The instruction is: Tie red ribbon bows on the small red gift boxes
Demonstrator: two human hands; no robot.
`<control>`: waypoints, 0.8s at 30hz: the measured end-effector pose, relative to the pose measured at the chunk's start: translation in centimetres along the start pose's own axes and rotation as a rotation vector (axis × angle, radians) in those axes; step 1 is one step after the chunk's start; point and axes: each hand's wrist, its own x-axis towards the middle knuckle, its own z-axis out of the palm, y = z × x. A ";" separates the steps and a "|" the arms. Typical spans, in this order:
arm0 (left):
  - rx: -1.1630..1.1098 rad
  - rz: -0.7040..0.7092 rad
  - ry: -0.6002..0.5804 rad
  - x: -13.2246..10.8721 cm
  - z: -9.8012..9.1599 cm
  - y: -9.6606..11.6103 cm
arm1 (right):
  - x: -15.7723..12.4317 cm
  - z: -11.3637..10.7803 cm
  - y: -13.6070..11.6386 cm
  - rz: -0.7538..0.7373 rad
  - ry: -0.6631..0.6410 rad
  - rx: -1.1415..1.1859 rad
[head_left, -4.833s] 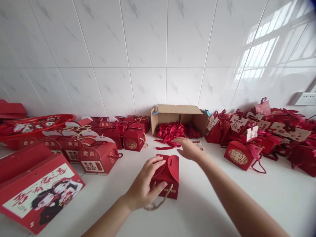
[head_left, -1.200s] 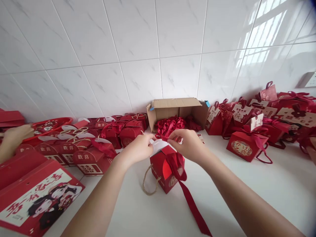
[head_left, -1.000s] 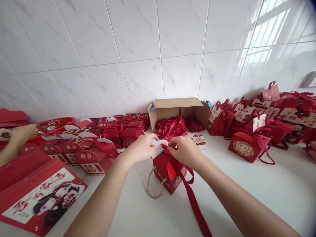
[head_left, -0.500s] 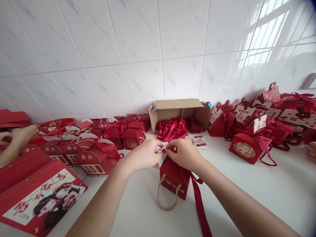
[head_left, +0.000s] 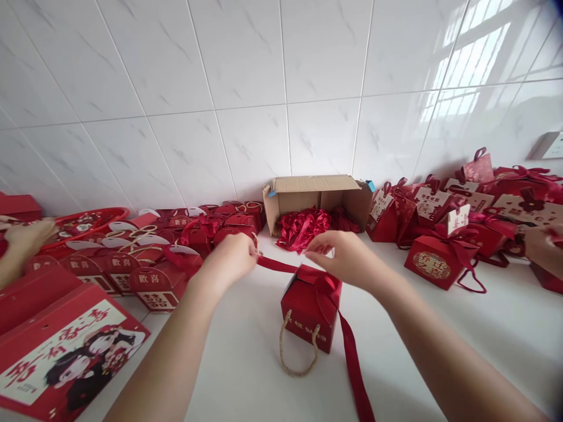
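A small red gift box (head_left: 310,308) with gold lettering and a rope handle (head_left: 299,372) stands on the table before me. Dark red ribbon (head_left: 353,363) is tied in a loop on its top, one tail hanging toward me. My left hand (head_left: 233,258), left of the box, pinches the other ribbon tail and holds it stretched out sideways. Just above the box's lid hovers my right hand (head_left: 341,255), its thumb and fingers curved and apart, with nothing visible between them. No white card shows at the hands.
A cardboard box (head_left: 319,184) holding red ribbons stands by the tiled wall. Rows of red gift boxes (head_left: 153,287) fill the left, with a red basin (head_left: 118,214) behind. Finished-looking ribboned boxes (head_left: 440,258) stand right. Other people's hands (head_left: 33,234) show at both edges.
My hands have moved apart. The left one has drawn the ribbon tail out to the left; the right has opened above the box. The white card between them has gone from sight.
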 end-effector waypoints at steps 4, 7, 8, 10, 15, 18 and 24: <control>0.174 0.013 0.435 1.1 -0.4 -1.1 | -0.5 -3.0 1.8 0.155 -0.197 -0.194; -0.104 0.300 0.174 1.1 0.4 -0.7 | -0.9 -3.7 2.6 0.156 -0.531 -0.234; -0.183 0.361 -0.012 1.0 0.8 -0.4 | -0.9 -3.5 2.7 0.151 -0.596 -0.225; -0.242 0.404 -0.342 0.6 1.7 0.3 | -0.7 -2.8 2.7 0.156 -0.629 -0.216; -0.137 0.358 -0.480 0.5 2.7 1.0 | 0.1 -1.3 3.0 0.140 -0.616 -0.144; -0.128 0.335 -0.482 1.2 2.5 0.0 | 0.2 -1.8 3.3 0.183 -0.637 -0.087; -0.053 0.161 -0.491 2.9 2.7 -2.6 | -0.1 -2.4 3.3 0.123 -0.709 -0.219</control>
